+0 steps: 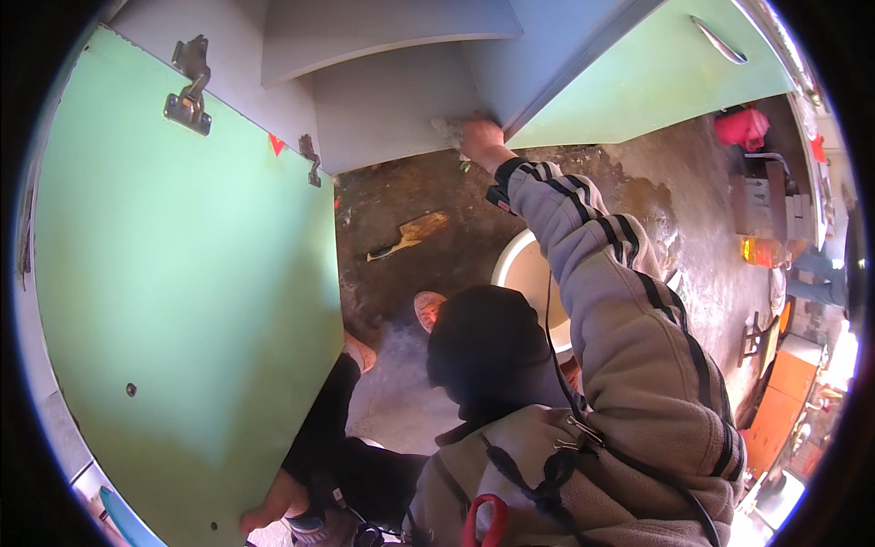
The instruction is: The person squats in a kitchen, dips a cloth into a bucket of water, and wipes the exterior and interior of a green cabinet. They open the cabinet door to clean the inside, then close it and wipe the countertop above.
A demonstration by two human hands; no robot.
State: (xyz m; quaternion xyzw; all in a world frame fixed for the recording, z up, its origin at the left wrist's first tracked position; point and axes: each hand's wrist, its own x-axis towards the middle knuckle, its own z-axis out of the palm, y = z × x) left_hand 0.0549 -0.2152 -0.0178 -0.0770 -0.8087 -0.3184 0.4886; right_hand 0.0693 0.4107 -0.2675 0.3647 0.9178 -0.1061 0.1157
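My right arm, in a beige striped sleeve, reaches forward to the grey cabinet (392,114). My right hand (483,139) is closed on a pale crumpled cloth (447,131), pressed against the lower inside panel near the corner by the right door. Down at the lower left, my left hand (276,503) grips the edge of the green cabinet door (182,273), which stands swung out on the left; part of its fingers is hidden. A second green door (656,82) with a metal handle is swung out on the right.
A cream basin (513,264) stands on the floor beneath my right arm, partly covered by it. On the dark, wet-looking floor lies a flat brown piece (415,234), shaped like a cleaver. A pink-red container (743,129), an orange-yellow bottle (764,252) and an orange cabinet (782,392) are at the right.
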